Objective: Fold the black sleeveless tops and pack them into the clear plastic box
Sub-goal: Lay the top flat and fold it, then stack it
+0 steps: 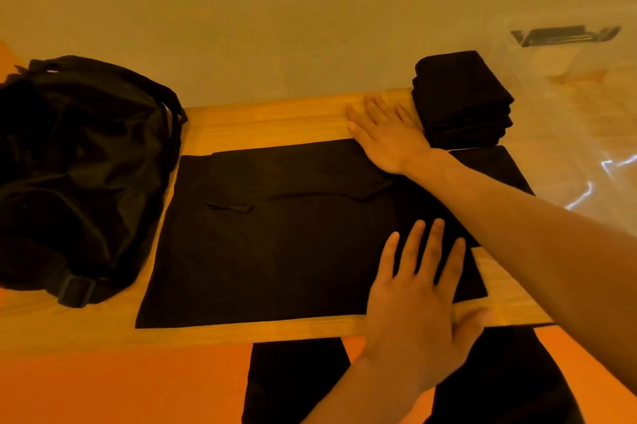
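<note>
Across the wooden tabletop [275,123], a black sleeveless top [275,251] lies spread flat. The left hand [413,313] presses its near right corner, fingers straight, grip holding nothing. The right hand [386,134] lies flat at the far edge, grip likewise slack, just beside the stack of folded tops [462,99]. The clear plastic box [586,106] stands at right.

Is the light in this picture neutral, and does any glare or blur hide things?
Head view: not neutral, a strong orange cast lies over everything; in the same view the black top and the bag lose fold detail; white glare streaks lie on the box, whose walls look hazy.
</note>
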Available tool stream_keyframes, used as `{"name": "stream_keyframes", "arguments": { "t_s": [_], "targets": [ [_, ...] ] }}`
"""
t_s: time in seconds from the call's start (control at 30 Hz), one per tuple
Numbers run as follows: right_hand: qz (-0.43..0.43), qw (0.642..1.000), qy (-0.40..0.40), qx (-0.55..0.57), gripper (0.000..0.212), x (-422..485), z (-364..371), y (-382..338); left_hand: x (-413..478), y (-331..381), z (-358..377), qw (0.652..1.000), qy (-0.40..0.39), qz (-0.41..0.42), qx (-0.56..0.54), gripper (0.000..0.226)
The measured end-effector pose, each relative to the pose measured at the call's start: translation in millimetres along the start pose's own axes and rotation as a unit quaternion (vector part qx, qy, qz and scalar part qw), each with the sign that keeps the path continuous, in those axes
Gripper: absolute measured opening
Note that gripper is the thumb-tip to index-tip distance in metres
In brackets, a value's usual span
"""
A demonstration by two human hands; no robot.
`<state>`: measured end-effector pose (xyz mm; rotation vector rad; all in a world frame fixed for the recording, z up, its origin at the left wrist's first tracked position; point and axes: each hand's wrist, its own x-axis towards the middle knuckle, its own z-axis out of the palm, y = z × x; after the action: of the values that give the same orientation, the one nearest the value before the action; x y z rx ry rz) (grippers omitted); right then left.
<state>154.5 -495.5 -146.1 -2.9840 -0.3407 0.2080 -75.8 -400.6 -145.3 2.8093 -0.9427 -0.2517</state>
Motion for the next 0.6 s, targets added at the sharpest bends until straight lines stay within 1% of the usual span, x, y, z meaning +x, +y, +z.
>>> {"name": "stream_keyframes", "arguments": {
  "t_s": [0.1, 0.17, 0.27, 0.33, 0.4, 0.47, 0.53, 0.6],
  "targets": [
    [0.002, 1.0, -0.001, 0.0, 0.058, 0.4, -0.6, -0.4, -0.7, 0.5, -0.7, 1.0, -0.006, 0.003, -0.006, 0.075],
    [0.0, 1.0, -0.002, -0.01, 0.06, -0.8, -3.4, -2.4, -2.6, 0.3, -2.8, 1.0, -0.001, 0.005, -0.029, 0.075],
    [-0.018, 0.997, 0.062, -0.042, 0.066, -11.3, -5.3, -10.1, -10.3, -3.2, -6.9, 0.996, 0.044, -0.007, -0.079, 0.073],
    [-0.022, 0.996, 0.082, -0.039, 0.075, -24.2, 0.6, -18.0, -14.9, -6.4, -6.9, 0.996, 0.038, 0.001, -0.075, 0.072],
    [-0.021, 0.998, 0.054, -0.036, 0.081, -31.4, 9.5, -21.1, -15.0, -8.5, -4.2, 0.998, 0.0, 0.021, -0.058, 0.072],
    [-0.007, 0.999, 0.022, -0.03, 0.083, -30.5, 11.6, -18.8, -12.3, -8.2, -0.4, 0.999, -0.014, 0.032, -0.038, 0.074],
    [0.008, 0.999, 0.007, -0.045, 0.083, -29.3, 8.2, -18.6, -13.8, -6.2, -3.2, 0.997, -0.003, 0.013, -0.072, 0.075],
    [0.016, 0.998, 0.033, -0.061, 0.08, -29.9, 2.9, -26.9, -23.0, -10.2, -12.7, 0.991, 0.025, -0.02, -0.128, 0.081]
  ]
}}
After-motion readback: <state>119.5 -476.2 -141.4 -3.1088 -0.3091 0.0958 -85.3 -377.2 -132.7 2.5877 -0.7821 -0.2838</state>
